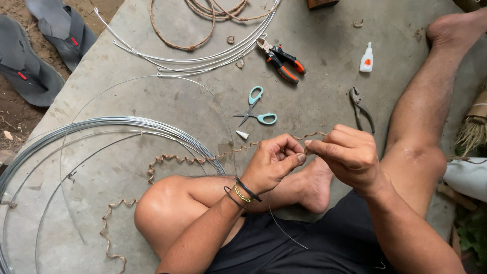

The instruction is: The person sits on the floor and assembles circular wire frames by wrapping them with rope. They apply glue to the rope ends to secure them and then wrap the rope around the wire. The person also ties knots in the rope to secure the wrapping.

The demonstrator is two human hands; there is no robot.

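Observation:
I sit on a concrete slab with my legs folded. My left hand (274, 162) and my right hand (347, 155) meet above my foot, fingertips pinched together on a crinkled brown cord (193, 160) and a thin wire. The cord trails left across the slab and curls down toward my knee. A thin wire hoop (127, 81) arcs up from my hands and round to the left. A second strand of wire runs down over my black shorts.
Teal scissors (256, 106), orange-handled cutters (281, 58), grey pliers (361, 109), a small white glue bottle (367, 58) and its cap (242, 134) lie ahead. A large wire coil (101, 124) is at left, white hoops (203, 56) at top, grey sandals (40, 45) off the slab.

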